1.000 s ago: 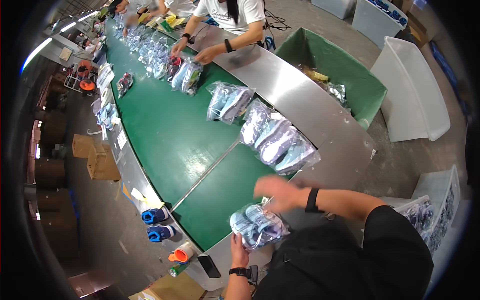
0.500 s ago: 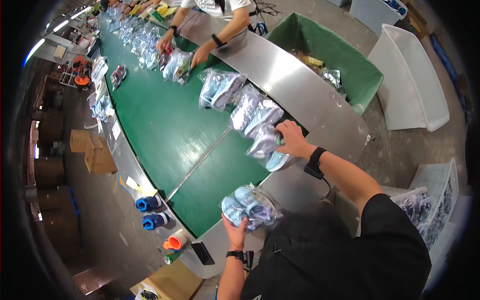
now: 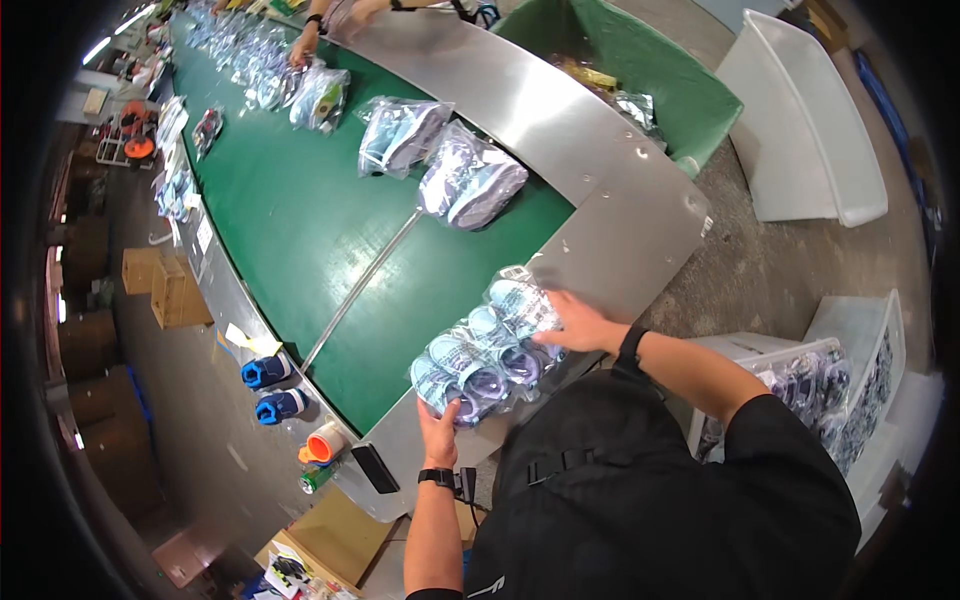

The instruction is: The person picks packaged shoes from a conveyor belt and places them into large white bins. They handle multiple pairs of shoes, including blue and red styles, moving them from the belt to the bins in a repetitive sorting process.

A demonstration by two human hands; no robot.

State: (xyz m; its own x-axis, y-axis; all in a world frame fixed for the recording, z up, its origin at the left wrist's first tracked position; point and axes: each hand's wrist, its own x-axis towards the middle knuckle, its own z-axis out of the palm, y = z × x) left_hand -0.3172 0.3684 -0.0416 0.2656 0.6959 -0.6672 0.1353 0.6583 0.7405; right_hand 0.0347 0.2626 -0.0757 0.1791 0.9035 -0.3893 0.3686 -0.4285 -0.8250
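Note:
A row of light-blue and lilac shoes [image 3: 455, 358] in clear plastic bags lies across the metal end of the green belt, close to my body. My left hand [image 3: 437, 430] grips the bagged shoes at the row's near-left end, thumb on top. At the opposite end, my right hand [image 3: 578, 322] holds another bagged pair of shoes [image 3: 518, 300] against the row, its fingers closed on the plastic. Exactly where one bag stops and another starts cannot be made out. Farther up the belt lie two more bagged pairs, a lilac one [image 3: 470, 182] and a bluish one [image 3: 402, 135].
Along the left edge of the green conveyor belt [image 3: 300, 230] stand dark-blue shoes [image 3: 282, 405], an orange-mouthed cup [image 3: 322, 443] and a black phone [image 3: 375, 468]. A co-worker's hand [image 3: 303, 45] touches bags farther up. A green-lined bin [image 3: 690, 110] and white tubs [image 3: 800, 130] stand right.
My right hand has brought bagged shoes from the belt's right side toward me, beside those in my left hand. The view has shifted, and the co-worker's body has left the picture.

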